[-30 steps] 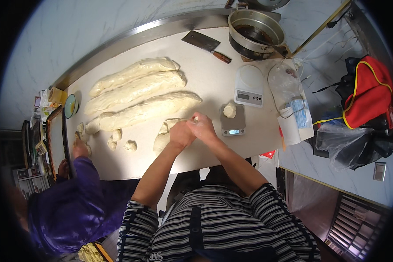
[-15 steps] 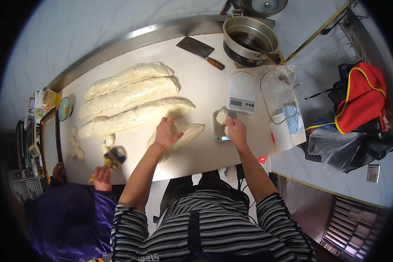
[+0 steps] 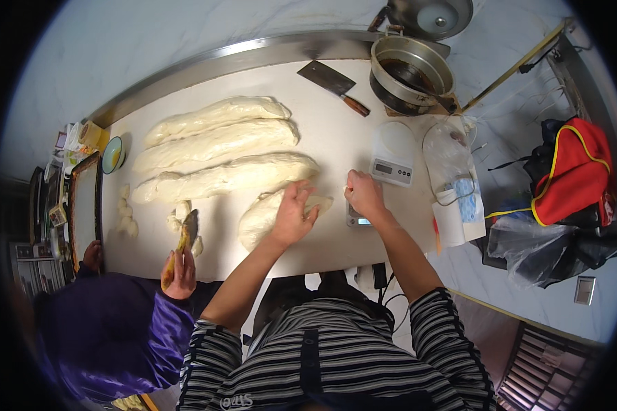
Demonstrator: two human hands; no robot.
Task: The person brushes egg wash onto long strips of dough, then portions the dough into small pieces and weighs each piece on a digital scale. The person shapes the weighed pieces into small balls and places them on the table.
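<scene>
Three long rolls of pale dough (image 3: pixel 219 140) lie side by side across the table. A shorter lump of dough (image 3: pixel 257 222) sits in front of them, and my left hand (image 3: pixel 295 214) is over its right part, fingers spread. To the right, my right hand (image 3: pixel 365 194) is closed above a small scale (image 3: pixel 356 220) with a lit display. A bit of pale dough (image 3: pixel 346 189) shows at its fingertips; the rest is hidden by the hand. Behind this stands a white kitchen scale (image 3: pixel 393 154).
A co-worker's hand (image 3: pixel 179 274) at the left holds a yellow-handled tool with a dark head (image 3: pixel 190 229) by small dough pieces (image 3: pixel 178 214). A cleaver (image 3: pixel 329 79) and a metal pot (image 3: pixel 413 72) are at the back. A framed tray (image 3: pixel 83 205) stands left; a plastic bag (image 3: pixel 449 147) right.
My right hand has drawn in over the small scale, and the dough piece there is now mostly hidden. My left hand has shifted right along the lump. The co-worker's tool has turned upright.
</scene>
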